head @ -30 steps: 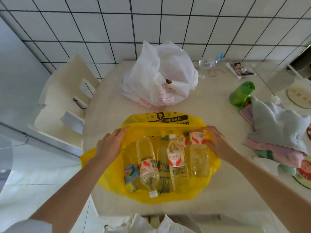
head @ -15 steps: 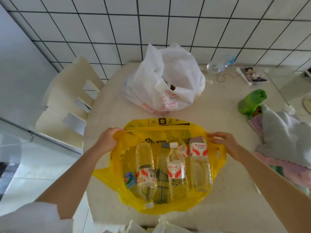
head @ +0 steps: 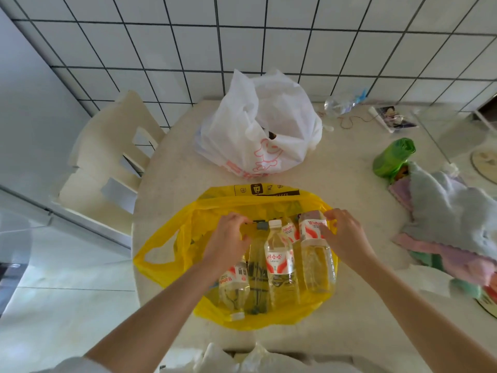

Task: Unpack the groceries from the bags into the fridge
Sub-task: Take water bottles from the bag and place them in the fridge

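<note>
Moved inward since half a second ago: both hands off the rim of the yellow bag [head: 172,254] and down among the bottles lying inside. Left hand [head: 228,238] now over the leftmost bottle [head: 233,288], fingers curled at its upper end, though whether gripping it or only touching cannot be told. Right hand [head: 345,238] curled at the labelled top of the rightmost bottle [head: 317,261], seemingly closing on it, grip not plainly shown either. Between them, a capped bottle [head: 279,262] lying untouched, a darker one just beside it, partly hidden.

Barely begun, judging by the scene: every visible bottle still in the yellow bag on the table [head: 349,332], nothing lifted clear. White bag [head: 258,130] behind it, slumped and bulging, apparently not yet emptied. No fridge in view, so nothing to say of what sits inside it. Left to do, by this reckoning: lifting the bottles out, carrying them off, then dealing with the white bag. Elsewhere on the table: green roll [head: 394,157] and folded cloths [head: 451,208] to the right; white chair [head: 107,162] at the left.
</note>
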Motion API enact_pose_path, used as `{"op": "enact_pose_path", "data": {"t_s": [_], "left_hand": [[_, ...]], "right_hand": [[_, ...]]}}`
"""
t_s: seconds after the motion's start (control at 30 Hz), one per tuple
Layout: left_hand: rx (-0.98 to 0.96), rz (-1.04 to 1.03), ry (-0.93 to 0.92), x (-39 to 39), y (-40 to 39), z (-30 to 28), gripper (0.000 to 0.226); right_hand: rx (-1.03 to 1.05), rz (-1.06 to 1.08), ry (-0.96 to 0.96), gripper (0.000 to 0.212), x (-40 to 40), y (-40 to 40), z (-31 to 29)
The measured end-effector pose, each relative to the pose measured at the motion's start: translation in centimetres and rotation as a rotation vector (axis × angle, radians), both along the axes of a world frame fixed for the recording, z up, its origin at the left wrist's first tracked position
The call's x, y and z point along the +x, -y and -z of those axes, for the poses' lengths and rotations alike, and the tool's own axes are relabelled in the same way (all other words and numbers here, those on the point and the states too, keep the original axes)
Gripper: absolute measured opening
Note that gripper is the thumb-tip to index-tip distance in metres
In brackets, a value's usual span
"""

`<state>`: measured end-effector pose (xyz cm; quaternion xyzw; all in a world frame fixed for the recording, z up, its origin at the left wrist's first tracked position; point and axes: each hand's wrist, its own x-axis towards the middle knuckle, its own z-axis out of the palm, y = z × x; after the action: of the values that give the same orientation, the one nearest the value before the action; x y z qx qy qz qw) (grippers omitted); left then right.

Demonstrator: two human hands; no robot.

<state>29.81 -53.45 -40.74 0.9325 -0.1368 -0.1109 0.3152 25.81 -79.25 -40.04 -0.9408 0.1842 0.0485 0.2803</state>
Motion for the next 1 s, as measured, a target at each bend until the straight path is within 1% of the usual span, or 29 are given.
{"op": "enact_pose_path", "data": {"t_s": [0.07, 0.13, 0.17, 0.23, 0.3, 0.43, 0.53, 0.63, 0.73, 0.8, 0.87, 0.93, 1.0], "left_hand": [[0.003, 0.026, -0.129, -1.7, 1.8, 1.1, 0.041], [0.005, 0.015, -0.324, -3.2, 3.4, 2.4, 0.056], [0.006, 0.001, -0.387, -3.7, 4.1, 2.9, 0.065], [0.014, -0.051, -0.421, -4.5, 5.4, 3.5, 0.076], [0.037, -0.115, -0.417, -4.8, 6.4, 3.9, 0.083], [0.139, -0.171, -0.384, -5.2, 7.9, 4.6, 0.096], [0.163, -0.205, -0.355, -5.5, 8.4, 4.8, 0.092], [0.1, -0.244, -0.364, -5.8, 8.6, 4.7, 0.088], [0.012, -0.276, -0.372, -6.5, 8.5, 4.6, 0.09], [-0.068, -0.276, -0.355, -7.3, 8.5, 4.2, 0.09], [-0.195, -0.275, -0.337, -8.1, 8.5, 3.5, 0.08], [-0.32, -0.291, -0.359, -8.8, 8.2, 2.9, 0.07], [-0.393, -0.29, -0.358, -9.3, 7.6, 2.7, 0.07]], "right_hand": [[0.022, 0.057, -0.099, 0.046, -0.9, -0.7, 0.7], [0.067, 0.109, -0.153, 0.061, -1.3, -1.4, 1.3], [0.088, 0.136, -0.176, 0.066, -1.3, -1.8, 1.4], [0.108, 0.194, -0.221, 0.075, -1.1, -2.8, 1.5], [0.07, 0.233, -0.256, 0.082, -0.7, -3.7, 1.5], [0.011, 0.284, -0.314, 0.089, -0.1, -4.6, 1.8], [-0.008, 0.275, -0.326, 0.086, -0.1, -4.2, 2.0], [0.011, 0.25, -0.323, 0.079, -0.6, -3.5, 2.0], [0.034, 0.22, -0.317, 0.07, -1.6, -3.2, 1.8], [0.041, 0.182, -0.31, 0.068, -2.7, -3.2, 1.7], [0.069, 0.162, -0.29, 0.069, -3.9, -3.5, 1.5], [0.118, 0.167, -0.268, 0.07, -5.3, -3.9, 1.3], [0.15, 0.189, -0.256, 0.071, -6.6, -4.4, 1.0]]}}
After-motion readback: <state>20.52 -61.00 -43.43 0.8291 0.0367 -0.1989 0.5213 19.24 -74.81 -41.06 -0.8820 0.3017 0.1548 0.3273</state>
